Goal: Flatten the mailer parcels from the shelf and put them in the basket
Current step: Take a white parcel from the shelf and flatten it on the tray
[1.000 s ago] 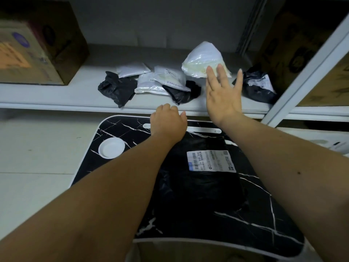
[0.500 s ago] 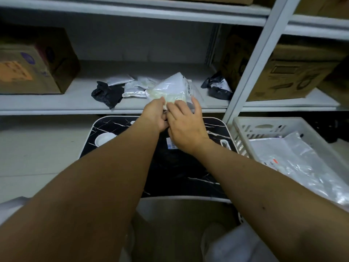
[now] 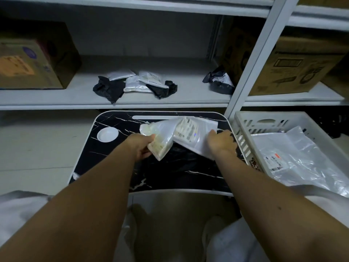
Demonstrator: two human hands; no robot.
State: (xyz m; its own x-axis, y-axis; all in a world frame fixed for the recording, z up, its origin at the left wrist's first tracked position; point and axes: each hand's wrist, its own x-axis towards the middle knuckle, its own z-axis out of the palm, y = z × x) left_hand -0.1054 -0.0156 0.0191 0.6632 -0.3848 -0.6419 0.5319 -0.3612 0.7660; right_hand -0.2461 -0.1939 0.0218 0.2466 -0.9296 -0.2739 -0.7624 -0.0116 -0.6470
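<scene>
You hold the white mailer [image 3: 181, 133] between both hands just above the black tray table [image 3: 117, 120], its long axis running left to right. Your left hand [image 3: 140, 147] grips its bulky left end, and your right hand [image 3: 220, 143] pinches the flat right edge. The basket [image 3: 243, 120] stands just right of the table, nearer your right hand.

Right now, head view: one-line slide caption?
Both hands, left and right, grip a white mailer over the marble-patterned tray table, basket alongside.

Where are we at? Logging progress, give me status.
Both hands, left hand and right hand, grip white mailer over tray table. Basket beside. Nothing blocking.
</scene>
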